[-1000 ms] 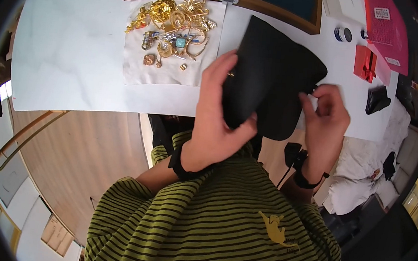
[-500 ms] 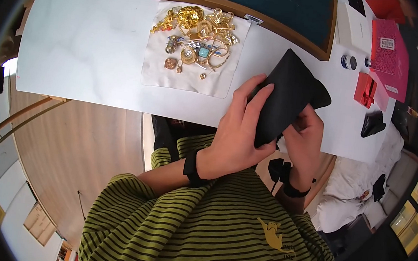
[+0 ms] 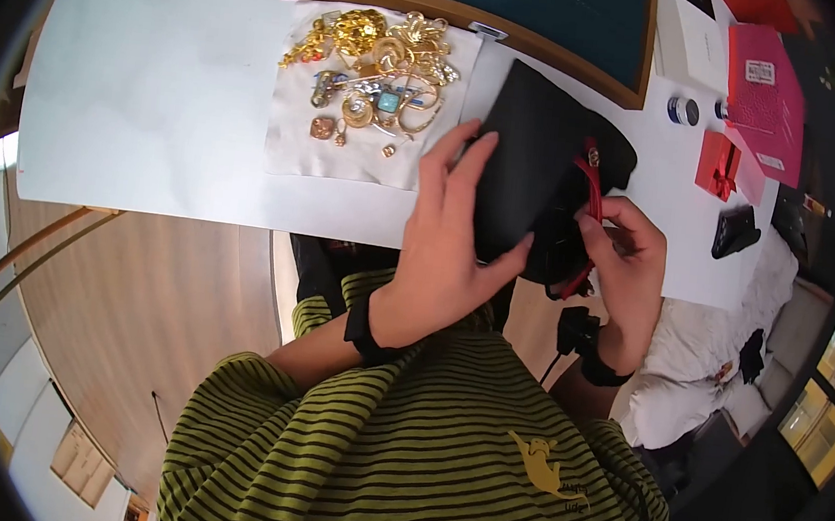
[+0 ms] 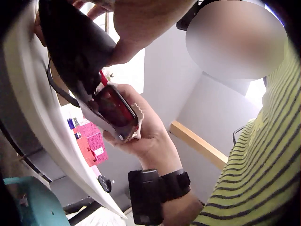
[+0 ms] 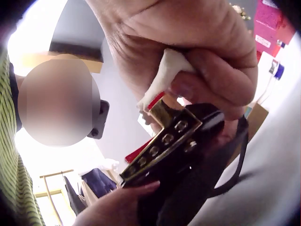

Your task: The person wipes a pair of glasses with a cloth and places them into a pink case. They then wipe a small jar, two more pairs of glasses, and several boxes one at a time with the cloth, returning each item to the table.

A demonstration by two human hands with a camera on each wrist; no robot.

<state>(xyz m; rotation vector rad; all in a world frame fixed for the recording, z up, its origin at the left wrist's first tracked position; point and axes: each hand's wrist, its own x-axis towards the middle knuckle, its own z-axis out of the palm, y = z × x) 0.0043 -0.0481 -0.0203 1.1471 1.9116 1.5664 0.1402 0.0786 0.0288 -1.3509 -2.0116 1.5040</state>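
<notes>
Gripping soft-looking black pouch point(image 3: 522, 165) with left hand point(image 3: 451, 224), over near edge of desk point(image 3: 148, 134); pinching red-framed, dark-lensed sunglasses point(image 4: 116, 105) through scalloped white cloth point(image 5: 167, 73) with right hand point(image 3: 629, 251), against pouch's right side. Could lose sunglasses to floor point(image 3: 155, 270) through slackened pinch; could snag studded gold trim point(image 5: 162, 141).

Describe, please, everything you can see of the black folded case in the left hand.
The black folded case looks smooth and matte, perhaps leather-like. It shows a broad, flat panel with a pointed far corner, and a rounded flap to the right. It is held up, tilted, near the edge of the white table. The left hand grips it, fingers at its left edge; red-trimmed, dark-lensed glasses and the right hand are at its right side. Its inside cannot be made out.
</notes>
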